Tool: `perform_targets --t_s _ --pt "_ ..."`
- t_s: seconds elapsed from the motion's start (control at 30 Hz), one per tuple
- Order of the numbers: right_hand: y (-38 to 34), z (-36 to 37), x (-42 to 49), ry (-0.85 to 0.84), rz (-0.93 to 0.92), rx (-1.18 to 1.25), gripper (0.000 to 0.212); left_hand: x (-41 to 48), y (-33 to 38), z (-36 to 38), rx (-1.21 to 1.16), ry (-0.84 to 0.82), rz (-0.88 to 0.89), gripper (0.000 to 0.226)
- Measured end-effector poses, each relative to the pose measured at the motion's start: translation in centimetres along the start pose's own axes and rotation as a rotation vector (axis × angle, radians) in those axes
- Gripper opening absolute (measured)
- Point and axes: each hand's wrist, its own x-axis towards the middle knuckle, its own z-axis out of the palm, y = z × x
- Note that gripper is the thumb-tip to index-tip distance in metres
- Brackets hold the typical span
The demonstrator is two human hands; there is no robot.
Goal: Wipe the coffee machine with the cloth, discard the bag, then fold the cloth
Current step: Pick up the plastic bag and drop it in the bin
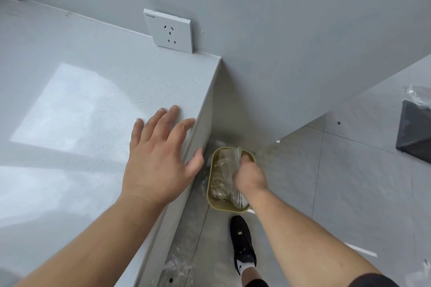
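My right hand (249, 176) reaches down over a small olive-yellow bin (211, 184) on the floor and grips a clear plastic bag (227, 163), which hangs into the bin's mouth. More crumpled clear plastic lies inside the bin. My left hand (158, 154) rests flat with spread fingers on the pale speckled countertop (81, 100), close to its right edge. Neither the coffee machine nor the cloth is in view.
A white wall socket (170, 31) sits at the counter's back edge against the grey wall. My black shoe (241, 242) stands just before the bin. Loose clear plastic (178, 263) lies on the tiled floor beside the counter. A dark box (415, 133) lies at the right.
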Motion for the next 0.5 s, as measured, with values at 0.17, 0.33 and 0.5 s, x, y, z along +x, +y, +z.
perform_targets --t_s 0.17,0.33,0.5 --pt "0.83 1.23 0.55 -0.005 0.030 -0.007 0.033 -0.10 -0.14 0.07 0.009 -0.004 -0.001 0.057" --pt "1.00 0.97 0.69 -0.010 0.013 -0.060 0.032 -0.04 -0.18 0.13 0.010 -0.005 -0.001 0.058" --pt "0.87 0.55 0.53 0.006 -0.046 -0.103 0.033 -0.09 -0.18 0.16 0.010 -0.002 -0.001 0.058"
